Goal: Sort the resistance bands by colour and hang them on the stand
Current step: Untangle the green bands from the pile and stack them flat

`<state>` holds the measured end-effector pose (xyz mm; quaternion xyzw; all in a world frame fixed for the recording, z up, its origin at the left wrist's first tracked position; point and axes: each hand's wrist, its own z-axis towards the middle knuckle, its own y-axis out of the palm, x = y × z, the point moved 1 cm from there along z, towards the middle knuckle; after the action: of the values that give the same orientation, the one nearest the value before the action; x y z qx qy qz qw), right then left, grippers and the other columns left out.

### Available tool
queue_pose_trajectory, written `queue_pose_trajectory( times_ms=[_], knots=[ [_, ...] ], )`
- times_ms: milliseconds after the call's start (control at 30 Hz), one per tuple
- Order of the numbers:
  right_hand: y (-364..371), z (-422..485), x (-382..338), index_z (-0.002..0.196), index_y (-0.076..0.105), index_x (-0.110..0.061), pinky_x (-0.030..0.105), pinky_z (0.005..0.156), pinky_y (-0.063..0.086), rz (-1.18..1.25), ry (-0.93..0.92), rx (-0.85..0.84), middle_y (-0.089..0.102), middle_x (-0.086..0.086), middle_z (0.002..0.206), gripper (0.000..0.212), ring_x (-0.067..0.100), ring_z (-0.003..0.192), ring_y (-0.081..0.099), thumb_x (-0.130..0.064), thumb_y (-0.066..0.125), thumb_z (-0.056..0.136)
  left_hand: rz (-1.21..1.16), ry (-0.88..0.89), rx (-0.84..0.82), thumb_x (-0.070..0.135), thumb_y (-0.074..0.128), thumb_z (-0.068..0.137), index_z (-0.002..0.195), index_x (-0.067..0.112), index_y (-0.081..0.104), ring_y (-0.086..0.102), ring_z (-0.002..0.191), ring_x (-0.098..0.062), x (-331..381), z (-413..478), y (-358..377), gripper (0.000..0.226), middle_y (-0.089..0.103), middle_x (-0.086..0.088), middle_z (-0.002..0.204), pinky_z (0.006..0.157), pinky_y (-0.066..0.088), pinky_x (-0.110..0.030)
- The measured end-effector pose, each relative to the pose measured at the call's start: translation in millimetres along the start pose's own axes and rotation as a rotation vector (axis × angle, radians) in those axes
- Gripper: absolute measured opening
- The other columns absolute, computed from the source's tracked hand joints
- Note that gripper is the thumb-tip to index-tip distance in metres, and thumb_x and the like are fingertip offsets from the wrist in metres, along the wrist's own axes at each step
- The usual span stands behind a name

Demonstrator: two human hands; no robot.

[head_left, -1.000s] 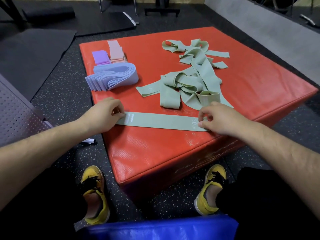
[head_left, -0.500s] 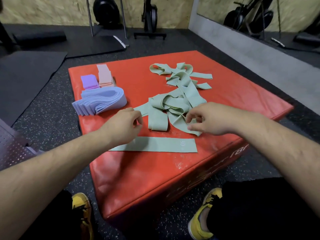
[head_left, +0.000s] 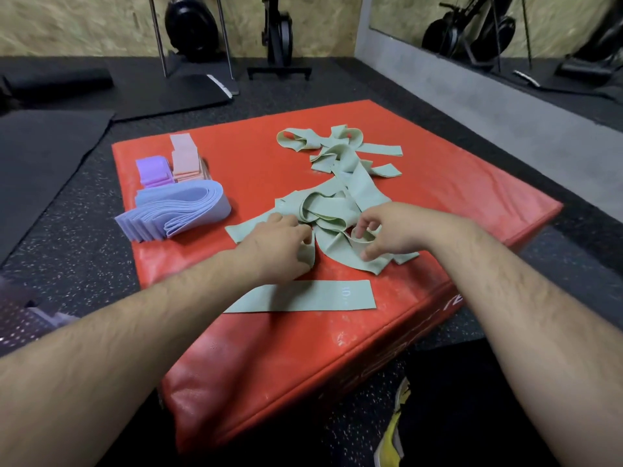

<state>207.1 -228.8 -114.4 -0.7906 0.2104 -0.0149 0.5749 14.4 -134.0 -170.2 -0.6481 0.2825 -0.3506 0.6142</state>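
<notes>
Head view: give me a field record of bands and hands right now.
surface: red pad
sorted stacks: lavender stack, purple stack, pink stack, far left, folded
unsorted: green tangle, centre
laid out: flat green band, near edge, apart from tangle
left hand: on tangle's near edge, grip unclear
right hand: pinches a loop of the tangle
</notes>
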Motion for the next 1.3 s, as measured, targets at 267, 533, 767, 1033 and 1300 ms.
queue_pose_trajectory(
  times_ms=[267,533,767,1033,1300],
  knots=[
    [-9.7,10.4,14.0,0.094,0.061,-0.028,0.026,0.056,0.037,0.119,-0.057,0.252,0.056,-0.011,0.085,0.022,0.014,0.075,0.055,-0.009,0.062,0.083,-0.349,-0.021,0.107,0.032,0.068,0.087,0.117,0.022,0.060,0.053,0.095,-0.016,13.8,9.1,-18.2,0.033,0.055,0.003,0.107,0.081,0.043,-0.028],
    [-31.4,13.2,-23.5,0.115,0.055,-0.025,0.021,0.079,0.039,0.423,-0.382,0.706,0.060,-0.012,0.108,0.028,0.007,0.097,0.056,-0.008,0.056,0.092,-0.811,-0.032,0.446,0.027,0.067,0.093,0.133,0.027,0.050,0.059,0.080,-0.003,14.1,23.4,-58.1,0.043,0.055,0.006,0.116,0.067,0.046,-0.011],
    [-26.8,27.7,-64.7,0.106,0.055,-0.028,0.022,0.077,0.049,0.728,-0.544,0.720,0.070,-0.018,0.094,0.028,0.000,0.090,0.066,-0.007,0.062,0.090,-0.876,0.043,0.625,0.019,0.066,0.095,0.112,0.030,0.062,0.060,0.076,0.001,-5.0,22.9,-81.5,0.021,0.064,0.014,0.102,0.069,0.045,-0.015],
    [-10.2,46.7,-81.6,0.113,0.050,-0.026,0.014,0.073,0.046,0.827,-0.475,0.584,0.069,-0.012,0.091,0.028,-0.003,0.081,0.064,-0.012,0.066,0.094,-0.815,-0.076,0.746,0.022,0.063,0.096,0.087,0.019,0.060,0.060,0.071,-0.015,-28.5,14.8,-87.3,0.010,0.063,0.008,0.077,0.062,0.048,-0.027],
    [-5.7,52.7,-88.4,0.100,0.058,-0.020,0.039,0.083,0.051,0.643,-0.459,0.535,0.066,-0.003,0.092,0.008,0.015,0.089,0.061,-0.017,0.052,0.098,-0.645,-0.035,0.702,0.027,0.065,0.093,0.089,0.017,0.060,0.049,0.076,-0.007,-38.6,13.0,-91.9,0.012,0.058,0.004,0.085,0.068,0.037,-0.019]
  ],
)
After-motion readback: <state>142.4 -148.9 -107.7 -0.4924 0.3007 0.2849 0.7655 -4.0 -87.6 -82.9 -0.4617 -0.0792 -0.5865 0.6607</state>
